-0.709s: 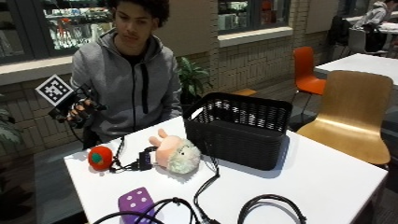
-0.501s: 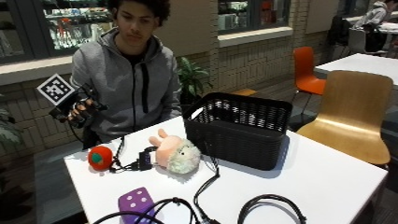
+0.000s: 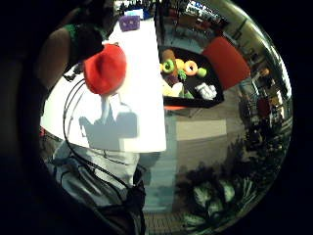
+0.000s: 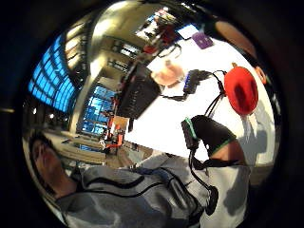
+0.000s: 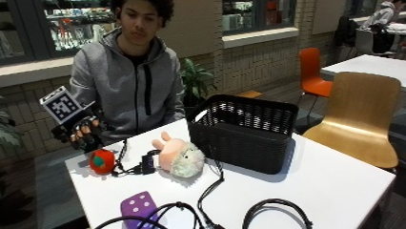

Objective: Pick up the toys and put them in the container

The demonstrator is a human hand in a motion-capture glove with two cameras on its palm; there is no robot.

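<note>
The outside camera stood across the table (image 5: 329, 186) from the person, looking over the tabletop toward them, near enough to take in the basket (image 5: 244, 131) and the whole upper body. Both palm cameras rode on the gloved hand (image 5: 81, 133), raised off the table's far corner. The little-finger-side camera looked down along the tabletop and to the floor beyond its edge; the thumb-side camera faced the tabletop and back at the person's chest. All three views shared the red toy (image 5: 101, 161) and the purple die (image 5: 140, 208).
</note>
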